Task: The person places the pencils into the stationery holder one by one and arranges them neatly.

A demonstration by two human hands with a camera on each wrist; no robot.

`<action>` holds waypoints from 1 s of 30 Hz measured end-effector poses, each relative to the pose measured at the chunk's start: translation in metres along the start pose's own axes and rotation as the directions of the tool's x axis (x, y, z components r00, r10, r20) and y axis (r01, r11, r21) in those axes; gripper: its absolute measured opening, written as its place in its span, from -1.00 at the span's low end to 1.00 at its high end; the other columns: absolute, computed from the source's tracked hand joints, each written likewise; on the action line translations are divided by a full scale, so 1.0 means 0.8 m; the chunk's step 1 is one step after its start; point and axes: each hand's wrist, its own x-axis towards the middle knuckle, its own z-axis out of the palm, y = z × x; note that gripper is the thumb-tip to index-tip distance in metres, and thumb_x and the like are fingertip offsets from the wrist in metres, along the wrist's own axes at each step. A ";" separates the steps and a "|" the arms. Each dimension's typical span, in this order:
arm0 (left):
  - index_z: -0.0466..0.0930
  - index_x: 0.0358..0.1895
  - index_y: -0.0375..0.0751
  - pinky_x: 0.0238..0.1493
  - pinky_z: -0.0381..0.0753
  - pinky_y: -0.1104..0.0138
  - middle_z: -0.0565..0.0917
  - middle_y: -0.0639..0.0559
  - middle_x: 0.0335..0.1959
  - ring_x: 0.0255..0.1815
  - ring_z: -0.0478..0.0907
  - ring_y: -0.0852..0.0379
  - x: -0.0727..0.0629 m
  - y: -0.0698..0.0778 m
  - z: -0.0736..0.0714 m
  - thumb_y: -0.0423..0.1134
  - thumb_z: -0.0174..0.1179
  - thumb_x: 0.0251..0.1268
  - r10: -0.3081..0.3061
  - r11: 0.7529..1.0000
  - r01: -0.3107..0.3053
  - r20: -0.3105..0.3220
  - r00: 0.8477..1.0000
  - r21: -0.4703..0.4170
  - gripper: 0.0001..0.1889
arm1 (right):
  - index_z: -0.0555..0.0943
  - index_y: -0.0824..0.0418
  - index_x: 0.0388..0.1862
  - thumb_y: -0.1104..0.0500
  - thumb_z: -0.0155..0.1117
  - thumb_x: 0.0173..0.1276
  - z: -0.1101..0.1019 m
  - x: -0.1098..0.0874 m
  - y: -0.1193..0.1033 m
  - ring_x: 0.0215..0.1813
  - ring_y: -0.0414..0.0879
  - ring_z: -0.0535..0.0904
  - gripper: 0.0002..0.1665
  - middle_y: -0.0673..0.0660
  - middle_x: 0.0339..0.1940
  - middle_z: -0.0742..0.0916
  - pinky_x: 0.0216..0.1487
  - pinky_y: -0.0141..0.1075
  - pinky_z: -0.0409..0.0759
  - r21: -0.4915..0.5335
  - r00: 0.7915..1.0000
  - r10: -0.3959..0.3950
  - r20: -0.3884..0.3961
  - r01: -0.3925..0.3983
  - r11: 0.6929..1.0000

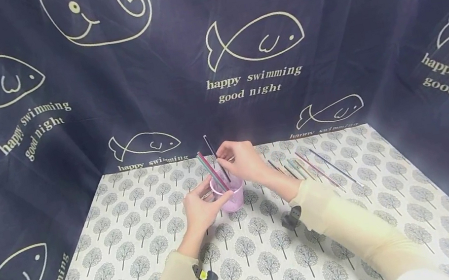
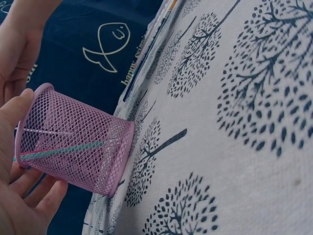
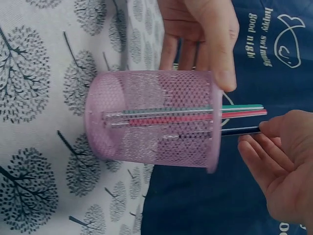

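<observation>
A pink mesh pen cup (image 1: 235, 201) stands on the tree-print cloth. My left hand (image 1: 202, 209) holds it by the rim, the thumb over the near side and the fingers round the far side. Inside lean a green pencil (image 3: 244, 106) and a red pencil (image 3: 244, 113), side by side, their upper ends above the rim. My right hand (image 1: 246, 158) pinches a black pencil (image 1: 211, 147) between thumb and fingers. The black pencil's lower part is within the cup, short of the bottom in the right wrist view.
To the right of the cup, several more pencils lie slanted on the cloth, among them a red pencil (image 1: 317, 166) and a dark blue pencil (image 1: 337, 167). A dark blue curtain (image 1: 265, 117) with fish drawings closes off the back and both sides of the table.
</observation>
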 end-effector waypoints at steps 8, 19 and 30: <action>0.63 0.34 -0.34 -0.06 0.91 0.10 0.74 -0.35 0.20 -0.04 0.85 -0.23 0.000 0.000 -0.001 -0.04 0.71 0.00 -0.002 1.000 0.002 0.007 1.000 -0.005 -0.18 | 0.75 0.22 -0.13 0.20 0.47 0.43 0.010 -0.003 0.002 -0.19 -0.03 0.86 -0.88 0.14 -0.21 0.90 -0.05 -0.21 0.90 -0.099 0.992 0.051 0.113 -0.040 0.994; 0.63 0.34 -0.34 -0.01 0.90 0.09 0.72 -0.35 0.24 0.00 0.83 -0.28 -0.001 0.001 -0.001 -0.07 0.71 0.02 -0.010 1.000 0.010 -0.004 1.000 -0.026 -0.20 | 0.76 0.26 -0.13 0.24 0.47 0.43 0.026 -0.002 0.008 -0.20 -0.04 0.86 -0.88 0.16 -0.22 0.90 -0.14 -0.29 0.89 -0.142 0.981 0.065 0.181 -0.039 0.989; 0.64 0.31 -0.36 0.02 0.89 0.22 0.73 -0.31 0.25 0.09 0.81 -0.24 -0.001 0.002 0.002 -0.09 0.73 -0.02 0.004 0.999 -0.004 -0.005 1.000 -0.033 -0.20 | 0.76 0.27 -0.17 0.28 0.47 0.41 0.027 -0.003 0.014 -0.19 -0.01 0.87 -0.92 0.19 -0.23 0.89 -0.13 -0.28 0.90 -0.135 0.981 0.044 0.187 -0.019 0.991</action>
